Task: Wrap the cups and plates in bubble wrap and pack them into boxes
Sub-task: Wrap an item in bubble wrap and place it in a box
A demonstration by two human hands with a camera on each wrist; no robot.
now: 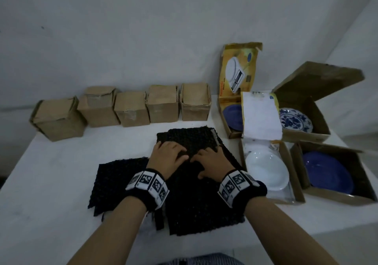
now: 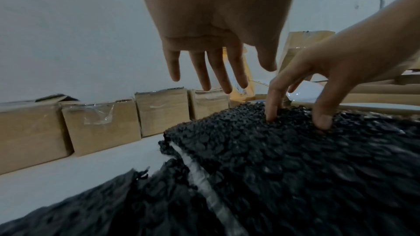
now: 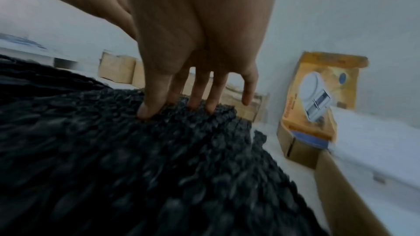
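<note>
Nearest, black bubble wrap [image 1: 190,193] stacked loosely on table [image 1: 51,182]. Left hand [image 1: 167,158] fingers straight, holding nothing. Right hand [image 1: 212,162] fingertips [image 2: 271,116] pressing top sheet, no grip. Risk: sheets sliding together. Farther right, plates in open boxes, white plate [image 1: 266,172] unwrapped; closed boxes [image 1: 131,109] behind.

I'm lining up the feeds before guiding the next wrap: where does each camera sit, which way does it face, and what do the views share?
Head: on the person's head, looking forward and down at the table; shows both forearms, the left hand and right hand on the black bubble wrap.
Left wrist: looks along the left hand's fingers toward the row of small boxes.
Right wrist: looks along the right hand's fingers toward the yellow box.
Shared: both wrist views show the right hand pressing the bubble wrap.
</note>
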